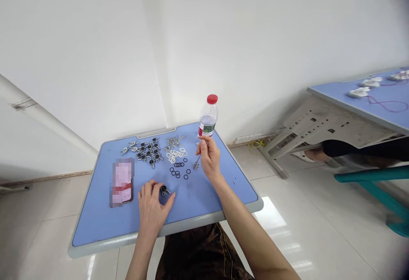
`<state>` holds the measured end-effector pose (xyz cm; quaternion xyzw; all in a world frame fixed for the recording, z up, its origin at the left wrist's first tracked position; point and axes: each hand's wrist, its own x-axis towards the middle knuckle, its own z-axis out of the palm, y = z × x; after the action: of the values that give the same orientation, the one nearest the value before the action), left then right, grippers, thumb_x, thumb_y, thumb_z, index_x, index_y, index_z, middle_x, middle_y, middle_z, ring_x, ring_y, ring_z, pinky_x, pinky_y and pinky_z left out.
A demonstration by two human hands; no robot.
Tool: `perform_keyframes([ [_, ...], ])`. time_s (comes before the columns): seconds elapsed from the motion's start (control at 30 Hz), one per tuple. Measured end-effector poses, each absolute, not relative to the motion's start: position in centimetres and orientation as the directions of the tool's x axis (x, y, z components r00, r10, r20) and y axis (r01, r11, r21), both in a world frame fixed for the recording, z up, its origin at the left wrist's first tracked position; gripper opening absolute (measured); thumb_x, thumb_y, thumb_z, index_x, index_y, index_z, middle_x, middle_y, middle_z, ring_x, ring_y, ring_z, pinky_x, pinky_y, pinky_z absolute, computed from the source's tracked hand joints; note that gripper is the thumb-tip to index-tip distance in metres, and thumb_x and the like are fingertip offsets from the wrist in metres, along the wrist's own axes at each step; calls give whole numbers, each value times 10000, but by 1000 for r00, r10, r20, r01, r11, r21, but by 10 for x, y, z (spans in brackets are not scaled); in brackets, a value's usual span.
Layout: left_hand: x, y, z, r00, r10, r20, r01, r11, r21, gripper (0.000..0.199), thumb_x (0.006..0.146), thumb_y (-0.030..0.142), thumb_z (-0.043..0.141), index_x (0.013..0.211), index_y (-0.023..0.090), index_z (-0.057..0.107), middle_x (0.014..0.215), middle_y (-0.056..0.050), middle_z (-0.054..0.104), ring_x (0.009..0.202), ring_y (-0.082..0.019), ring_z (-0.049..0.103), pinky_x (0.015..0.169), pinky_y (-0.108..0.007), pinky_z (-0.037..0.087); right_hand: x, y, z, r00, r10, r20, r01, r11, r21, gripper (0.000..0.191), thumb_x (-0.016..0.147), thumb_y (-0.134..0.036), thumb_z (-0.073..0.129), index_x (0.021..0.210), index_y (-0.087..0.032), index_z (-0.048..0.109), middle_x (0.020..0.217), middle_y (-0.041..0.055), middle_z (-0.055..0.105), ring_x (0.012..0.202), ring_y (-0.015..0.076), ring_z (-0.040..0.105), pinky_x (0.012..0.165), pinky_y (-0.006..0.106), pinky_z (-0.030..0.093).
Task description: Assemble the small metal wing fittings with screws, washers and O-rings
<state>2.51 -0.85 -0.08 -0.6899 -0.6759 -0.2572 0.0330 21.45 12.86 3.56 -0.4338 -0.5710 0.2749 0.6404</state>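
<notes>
Fitting [164, 190] on desk [198, 205], L hand [151, 206] curled round it; can't tell if fingers grip.
R hand [209, 159], thumb + index, pinches thin rod [198, 158], low end by metal bits [196, 166]. Fitting prob. light, stiff, sturdy, maybe slippery; best hold approx. metal body beside black cap [164, 188].

Blur covers most of the phone [128, 194]. The right fingers [209, 144] hide the bottom of the bottle [208, 118] and part of their thin rod [198, 158]; silver pieces [196, 166] at its tip are too small to tell. The right edge crops a second counter [361, 105].
</notes>
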Motion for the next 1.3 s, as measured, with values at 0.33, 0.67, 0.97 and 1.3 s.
perform_keyframes([
  [0.33, 22, -4, -10, -63, 920, 387, 929, -88, 361, 254, 810, 423, 643, 885, 189, 584, 1024, -92, 568, 971, -286, 548, 820, -429, 447, 222, 132, 37, 217, 859, 463, 250, 410, -877, 271, 958, -402, 378, 997, -200, 554, 604, -55, 362, 513, 103, 336, 507, 226, 307],
  [0.67, 17, -2, -4, -188, 934, 304, 756, -61, 652, 303, 873, 496, 536, 917, 202, 596, 984, -71, 582, 942, -246, 565, 810, -392, 474, 223, 135, 38, 51, 913, 405, 444, 342, -828, 164, 845, -295, 500, 809, -173, 605, 532, -77, 338, 503, 89, 324, 532, 214, 309],
  [0.97, 11, -3, -5, -291, 911, 291, 604, -61, 795, 250, 867, 450, 548, 832, 210, 607, 891, -36, 601, 803, -189, 557, 709, -304, 456, 225, 137, 34, -145, 954, 261, 690, 287, -665, 130, 802, -164, 533, 785, -177, 662, 732, 12, 624, 634, 124, 517, 595, 224, 348],
  [1.3, 3, -1, -9, -357, 896, 264, 447, -84, 891, 233, 841, 424, 582, 788, 197, 599, 837, -25, 598, 740, -160, 529, 673, -265, 437, 217, 146, 35, -157, 968, 193, 841, 234, -488, 196, 871, -161, 498, 921, -174, 687, 883, 59, 680, 758, 162, 592, 638, 237, 372],
])
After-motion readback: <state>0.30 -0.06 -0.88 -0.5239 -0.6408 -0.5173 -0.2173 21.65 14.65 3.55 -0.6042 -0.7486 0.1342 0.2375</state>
